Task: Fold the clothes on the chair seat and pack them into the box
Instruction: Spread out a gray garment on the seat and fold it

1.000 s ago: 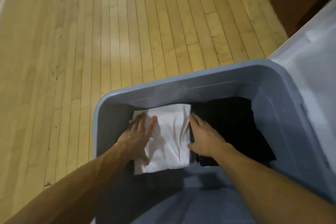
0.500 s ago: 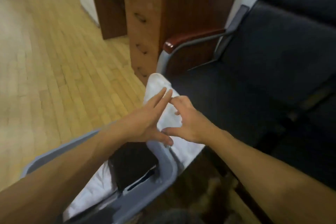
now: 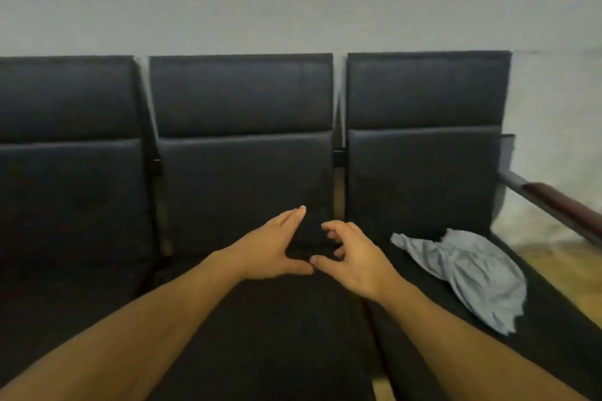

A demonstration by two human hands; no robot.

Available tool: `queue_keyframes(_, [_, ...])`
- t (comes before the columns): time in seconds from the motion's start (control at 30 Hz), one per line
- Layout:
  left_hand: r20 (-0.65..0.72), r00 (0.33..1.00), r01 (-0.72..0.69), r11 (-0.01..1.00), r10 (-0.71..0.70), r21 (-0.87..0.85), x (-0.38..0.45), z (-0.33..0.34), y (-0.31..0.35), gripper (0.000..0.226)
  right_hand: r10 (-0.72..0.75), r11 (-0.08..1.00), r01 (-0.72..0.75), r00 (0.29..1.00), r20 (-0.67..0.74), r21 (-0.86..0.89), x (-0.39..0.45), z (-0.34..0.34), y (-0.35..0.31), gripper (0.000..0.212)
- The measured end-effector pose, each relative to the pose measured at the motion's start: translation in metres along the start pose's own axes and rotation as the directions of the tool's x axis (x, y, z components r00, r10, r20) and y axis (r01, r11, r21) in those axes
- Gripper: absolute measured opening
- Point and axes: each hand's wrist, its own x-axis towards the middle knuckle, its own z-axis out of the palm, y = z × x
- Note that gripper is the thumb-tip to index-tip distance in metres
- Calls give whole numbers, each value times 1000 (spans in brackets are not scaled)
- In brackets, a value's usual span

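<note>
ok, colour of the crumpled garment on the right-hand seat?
Light grey-blue, plain, no visible pattern. The garment shows in the head view, the only one, lying on the black seat.

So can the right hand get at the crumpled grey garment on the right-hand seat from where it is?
Probably yes. The right hand holds nothing and hovers just left of the grey garment, which lies uncovered on the right seat; nothing sits between them.

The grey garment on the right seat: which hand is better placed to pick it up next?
The right hand. It hangs empty beside the crumpled grey garment, while the left hand is farther, over the middle seat.
</note>
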Motion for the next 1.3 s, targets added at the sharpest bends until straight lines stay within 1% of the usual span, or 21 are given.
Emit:
queue_keyframes(0.03, [70,996,-48,999,48,-8,46,24,24,111,100,995,-101,994,-54,-23,-5,-18,51,66])
queue_keyframes(0.1, [127,988,-94,996,93,0,90,54,47,106,256,958,-270,957,-134,-93,-12,-37,115,64])
queue_keyframes(0.17, [205,966,-168,985,156,41,137,98,76,104,442,850,-488,866,-234,-199,-27,-56,191,65])
queue_keyframes(0.23, [276,940,-228,971,201,72,175,146,98,103,596,699,-664,746,-297,-266,-36,-67,264,76])
queue_keyframes(0.3, [322,922,-249,966,215,69,194,178,109,102,718,591,-766,642,-268,-252,-40,-66,307,88])
queue_keyframes(0.33, [340,916,-247,967,214,57,204,195,111,101,756,565,-791,610,-238,-234,-39,-57,326,87])
queue_keyframes(0.37, [352,912,-238,971,210,37,209,206,112,100,758,558,-792,608,-237,-247,-39,-50,336,80])
queue_keyframes(0.4, [359,911,-223,975,203,17,212,215,112,100,731,567,-778,627,-271,-270,-38,-43,346,67])
queue_keyframes(0.47, [362,912,-201,979,195,-22,217,226,112,98,636,627,-738,669,-385,-249,-33,-32,355,39])
queue_keyframes(0.5, [356,915,-185,982,188,-43,217,228,111,98,598,671,-710,690,-408,-216,-30,-28,351,28])
queue_keyframes(0.6, [312,930,-180,981,193,-69,209,222,109,99,472,833,-541,806,-357,-121,-21,-13,315,15])
queue_keyframes(0.7, [231,947,-210,974,225,-85,193,188,109,104,264,946,-308,913,-309,-102,-17,-5,250,24])
queue_keyframes(0.77, [170,957,-221,971,235,-97,175,157,107,105,156,980,-184,945,-289,-73,-14,-4,201,31])
queue_keyframes(0.83, [127,970,-188,972,206,-138,142,116,99,89,115,993,-114,945,-307,24,-17,-8,145,29])
queue_keyframes(0.87, [102,976,-177,973,193,-150,126,99,97,74,97,995,-83,949,-300,58,-20,-12,122,25])
queue_keyframes(0.93, [46,986,-158,982,163,-99,81,55,93,48,-5,998,23,954,-298,58,-31,-25,73,20])
queue_keyframes(1.0, [-39,990,-138,990,137,-38,33,12,86,32,-96,994,106,948,-303,15,-44,-42,28,21])
queue_keyframes(1.1, [-163,977,-132,991,134,24,-32,-38,74,18,-155,982,114,944,-290,-152,-63,-65,-32,21])
queue_keyframes(1.17, [-220,965,-123,987,143,105,-72,-63,66,14,-216,946,130,937,-275,-298,-75,-70,-69,28])
queue_keyframes(1.2, [-256,955,-113,982,150,154,-102,-79,61,13,-271,918,173,930,-247,-358,-84,-69,-98,32])
queue_keyframes(1.3, [-321,934,-78,968,154,238,-158,-106,52,20,-326,819,217,938,-120,-532,-101,-62,-153,33])
